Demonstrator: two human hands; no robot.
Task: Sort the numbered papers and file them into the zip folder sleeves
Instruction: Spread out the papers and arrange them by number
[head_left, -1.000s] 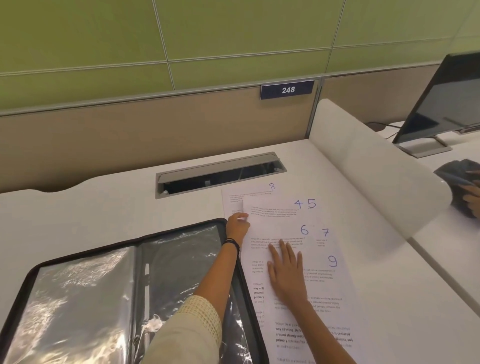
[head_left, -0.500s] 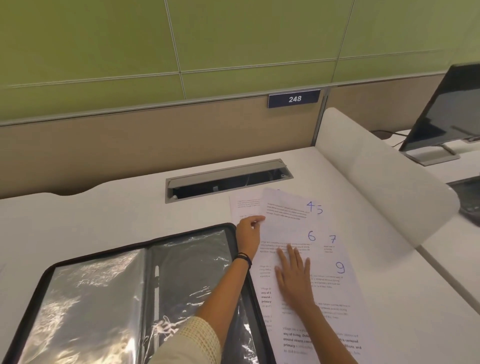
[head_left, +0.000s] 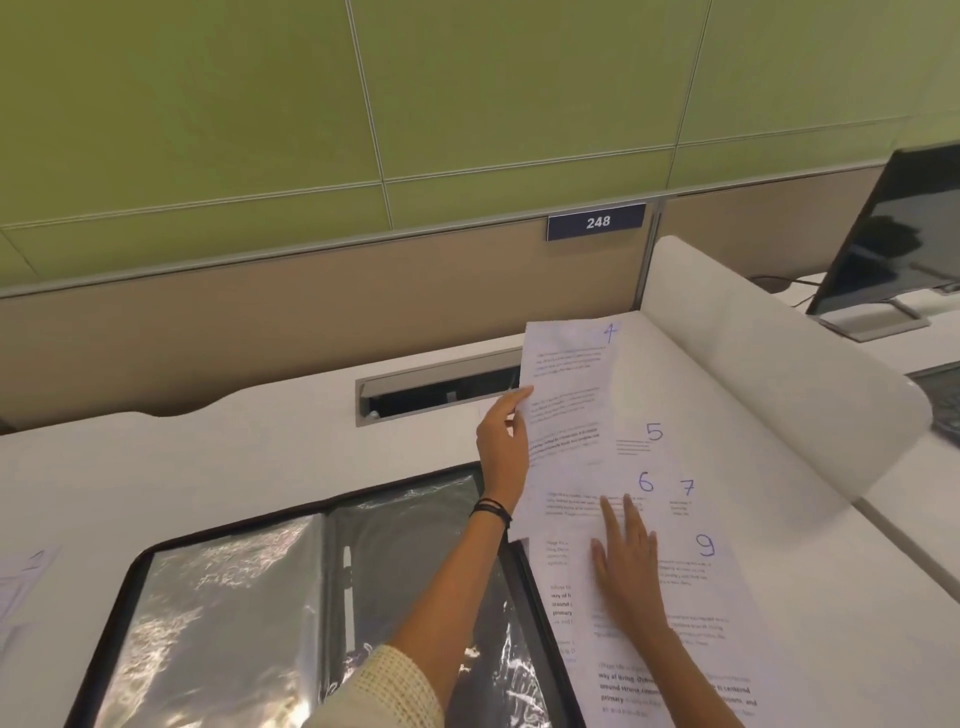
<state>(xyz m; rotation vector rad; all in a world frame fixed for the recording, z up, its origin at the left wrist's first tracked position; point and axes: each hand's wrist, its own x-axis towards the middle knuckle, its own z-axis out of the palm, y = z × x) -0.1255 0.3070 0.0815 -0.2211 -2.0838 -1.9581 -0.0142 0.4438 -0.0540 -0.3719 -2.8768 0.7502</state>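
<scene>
Left hand (head_left: 501, 447) is pinching sheet 4 (head_left: 566, 395) by its edge; right hand (head_left: 626, 566) is lying flat, pinning the stack (head_left: 691, 597) under it. Should be peeling slowly, not dragging sheet 5 (head_left: 641, 452).

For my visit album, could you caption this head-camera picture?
The left hand holds up sheet 4 while the right hand presses the fanned papers flat beside the zip folder.

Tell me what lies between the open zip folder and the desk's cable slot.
Head view: only a bare strip of white desk separates zip folder from cable slot; the left hand, pinching sheet 4, overlaps its right end.
</scene>
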